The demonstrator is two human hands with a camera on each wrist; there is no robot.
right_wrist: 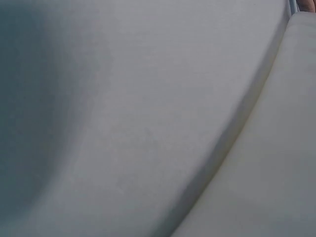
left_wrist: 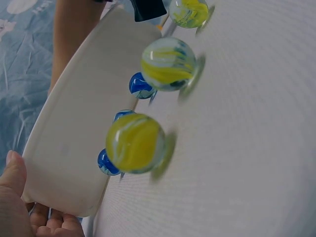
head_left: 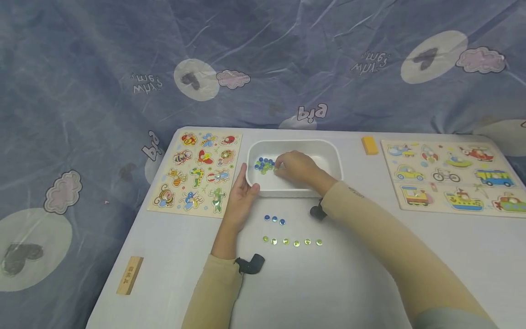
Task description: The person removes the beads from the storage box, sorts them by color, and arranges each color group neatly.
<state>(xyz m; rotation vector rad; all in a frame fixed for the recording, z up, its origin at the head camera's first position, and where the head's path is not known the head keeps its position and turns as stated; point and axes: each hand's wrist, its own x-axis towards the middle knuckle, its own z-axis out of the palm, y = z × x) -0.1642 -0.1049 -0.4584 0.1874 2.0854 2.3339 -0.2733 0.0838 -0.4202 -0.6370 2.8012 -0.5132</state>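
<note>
A white plastic tray [head_left: 296,193] holds a cluster of blue and yellow-green glass marbles [head_left: 264,165] at its left side. My left hand [head_left: 240,201] grips the tray's near left corner; in the left wrist view its thumb [left_wrist: 15,174] lies along the wall and the fingers curl below. Inside the tray, my right hand [head_left: 299,168] has its curled fingertips at the cluster's right edge, pinching a marble there, mostly hidden by the fingers. In front of the tray lie a short row of three blue marbles [head_left: 274,219] and a longer row of yellow-green marbles [head_left: 297,243].
An insect puzzle board [head_left: 197,176] lies left of the tray, and a vehicle puzzle board [head_left: 448,176] at the right. An orange block [head_left: 370,145] sits behind, between tray and vehicle board. A wooden block [head_left: 129,275] lies near the table's left edge. Patterned blue cloth [head_left: 263,41] hangs behind.
</note>
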